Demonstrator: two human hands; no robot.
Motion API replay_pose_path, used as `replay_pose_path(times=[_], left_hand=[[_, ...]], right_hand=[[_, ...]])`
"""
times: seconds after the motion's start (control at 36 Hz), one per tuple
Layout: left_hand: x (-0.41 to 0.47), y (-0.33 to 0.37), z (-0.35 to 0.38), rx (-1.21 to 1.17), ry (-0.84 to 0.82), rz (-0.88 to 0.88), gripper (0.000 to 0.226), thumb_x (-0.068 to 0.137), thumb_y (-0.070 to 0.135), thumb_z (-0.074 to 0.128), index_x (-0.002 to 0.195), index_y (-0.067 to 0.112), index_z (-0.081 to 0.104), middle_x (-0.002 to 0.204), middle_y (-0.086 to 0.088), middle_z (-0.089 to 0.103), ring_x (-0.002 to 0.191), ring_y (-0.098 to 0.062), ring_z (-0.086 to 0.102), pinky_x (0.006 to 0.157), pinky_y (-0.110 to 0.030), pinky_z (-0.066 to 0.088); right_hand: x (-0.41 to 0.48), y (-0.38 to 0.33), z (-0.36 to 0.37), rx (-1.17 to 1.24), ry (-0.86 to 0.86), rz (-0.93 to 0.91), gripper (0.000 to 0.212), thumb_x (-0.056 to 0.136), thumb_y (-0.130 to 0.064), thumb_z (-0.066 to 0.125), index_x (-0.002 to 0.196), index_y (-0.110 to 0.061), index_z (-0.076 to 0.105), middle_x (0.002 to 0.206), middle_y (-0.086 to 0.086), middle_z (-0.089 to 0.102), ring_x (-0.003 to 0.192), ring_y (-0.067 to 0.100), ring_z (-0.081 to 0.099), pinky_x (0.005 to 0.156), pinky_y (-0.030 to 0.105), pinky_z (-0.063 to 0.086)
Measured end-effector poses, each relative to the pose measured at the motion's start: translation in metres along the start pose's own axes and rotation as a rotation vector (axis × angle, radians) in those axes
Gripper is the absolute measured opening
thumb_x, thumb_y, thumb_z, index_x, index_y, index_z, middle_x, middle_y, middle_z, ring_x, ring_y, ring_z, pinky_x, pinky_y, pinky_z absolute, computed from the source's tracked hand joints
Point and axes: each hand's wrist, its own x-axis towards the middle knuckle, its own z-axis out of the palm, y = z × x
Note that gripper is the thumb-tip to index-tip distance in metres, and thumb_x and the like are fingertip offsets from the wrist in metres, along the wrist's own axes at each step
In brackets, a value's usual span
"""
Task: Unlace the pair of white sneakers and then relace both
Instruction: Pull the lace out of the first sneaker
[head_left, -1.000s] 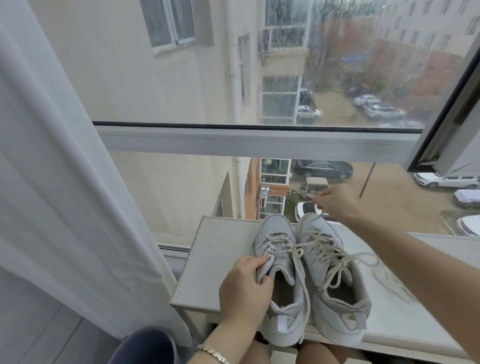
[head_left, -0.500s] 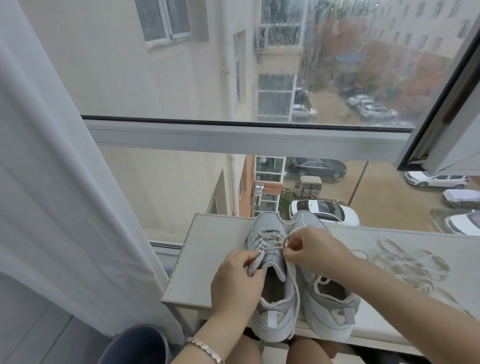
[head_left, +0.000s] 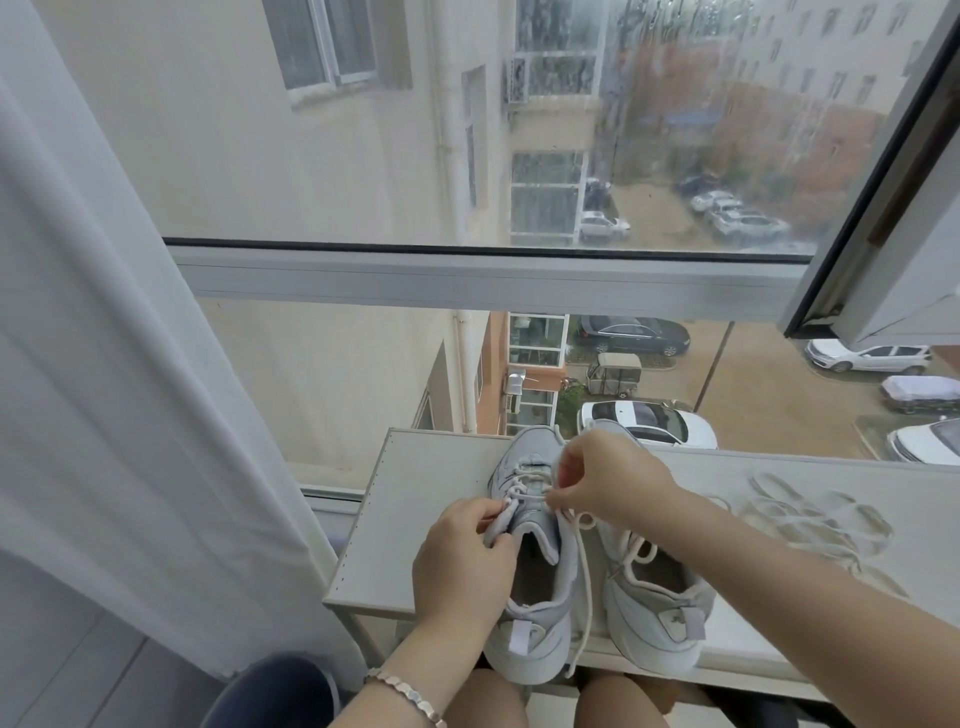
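Two white sneakers stand side by side, toes to the window, on a white table (head_left: 415, 509). My left hand (head_left: 462, 561) grips the left eyelet flap of the left sneaker (head_left: 535, 613) near the tongue. My right hand (head_left: 602, 475) pinches this shoe's white lace (head_left: 584, 577) at the eyelets over the midfoot; a loose length of lace trails down between the shoes past the heel. The right sneaker (head_left: 654, 603) lies partly under my right forearm, its lace loose over the opening.
A window with a grey frame (head_left: 467, 280) rises just behind the table. A white curtain (head_left: 104, 364) hangs at the left. A faint looped pattern (head_left: 810, 514) shows on the tabletop at the right. My knees and a dark round object (head_left: 275, 691) are below the table edge.
My right hand came back from beyond the right sneaker's toe to the left sneaker's eyelets and now pinches the lace there. My left hand kept its grip on the flap.
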Motion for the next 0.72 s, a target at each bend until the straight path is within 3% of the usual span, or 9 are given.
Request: replay_pose_path(times=[0.08,0.17,0.28,0.36,0.42,0.47,0.58,0.72], left_hand=[[0.0,-0.001,0.0,0.009,-0.003,0.018,0.026,0.083,0.018,0.061,0.107,0.026,0.066,0.097,0.014,0.062,0.086,-0.003,0.056,0.065,-0.01,0.04],[0.001,-0.001,-0.001,0.017,-0.009,0.029,0.026,0.084,0.018,0.06,0.108,0.026,0.066,0.097,0.014,0.062,0.086,-0.003,0.055,0.065,-0.011,0.041],[0.001,-0.003,0.0,0.047,-0.004,0.048,0.023,0.084,0.019,0.059,0.105,0.026,0.066,0.094,0.015,0.06,0.083,-0.002,0.054,0.061,-0.008,0.037],[0.002,-0.005,-0.001,0.07,0.008,0.061,0.023,0.084,0.018,0.059,0.103,0.026,0.067,0.091,0.015,0.058,0.081,-0.001,0.053,0.057,-0.004,0.031],[0.002,-0.005,-0.001,0.083,-0.003,0.075,0.023,0.084,0.019,0.058,0.103,0.027,0.068,0.09,0.015,0.057,0.082,-0.002,0.053,0.058,-0.004,0.031],[0.001,-0.005,0.0,0.104,-0.018,0.089,0.023,0.085,0.02,0.058,0.103,0.028,0.068,0.089,0.014,0.057,0.082,-0.003,0.054,0.057,-0.005,0.031],[0.001,-0.004,-0.003,0.168,-0.008,0.127,0.027,0.086,0.02,0.056,0.108,0.033,0.067,0.089,0.017,0.053,0.083,-0.002,0.053,0.057,-0.007,0.031],[0.017,-0.007,-0.017,0.174,-0.028,0.148,0.028,0.085,0.016,0.055,0.105,0.031,0.068,0.092,0.016,0.056,0.083,-0.004,0.053,0.058,-0.007,0.03]], right_hand=[[0.001,-0.01,0.002,-0.074,-0.027,-0.037,0.005,0.081,-0.029,0.07,0.083,-0.025,0.07,0.079,-0.008,0.066,0.062,0.008,0.057,0.061,0.025,0.052],[0.003,-0.016,-0.001,-0.17,-0.138,0.024,0.018,0.085,-0.031,0.066,0.096,-0.018,0.072,0.092,0.003,0.071,0.075,0.018,0.064,0.073,0.031,0.055],[0.004,-0.022,-0.006,-0.243,-0.223,-0.037,0.025,0.091,-0.028,0.056,0.095,-0.007,0.069,0.094,0.011,0.07,0.077,0.024,0.064,0.073,0.031,0.052],[0.01,-0.02,-0.007,-0.043,-0.326,0.011,0.028,0.094,-0.02,0.045,0.084,0.002,0.06,0.083,0.013,0.061,0.08,0.028,0.059,0.071,0.028,0.047],[0.015,-0.013,-0.006,0.18,-0.333,0.142,0.023,0.088,-0.012,0.046,0.067,-0.006,0.051,0.068,0.006,0.046,0.063,0.02,0.045,0.057,0.023,0.034],[0.02,-0.005,-0.002,0.451,-0.321,0.257,0.02,0.083,-0.008,0.047,0.063,-0.01,0.047,0.064,0.005,0.042,0.056,0.015,0.036,0.056,0.022,0.029],[0.026,0.004,0.0,0.854,-0.368,0.342,0.017,0.082,-0.005,0.046,0.066,-0.009,0.043,0.056,0.003,0.045,0.051,0.014,0.036,0.052,0.024,0.031],[0.033,0.004,-0.011,0.972,-0.517,0.39,0.026,0.08,-0.015,0.045,0.055,-0.013,0.045,0.052,0.0,0.052,0.048,0.012,0.045,0.058,0.024,0.039]])
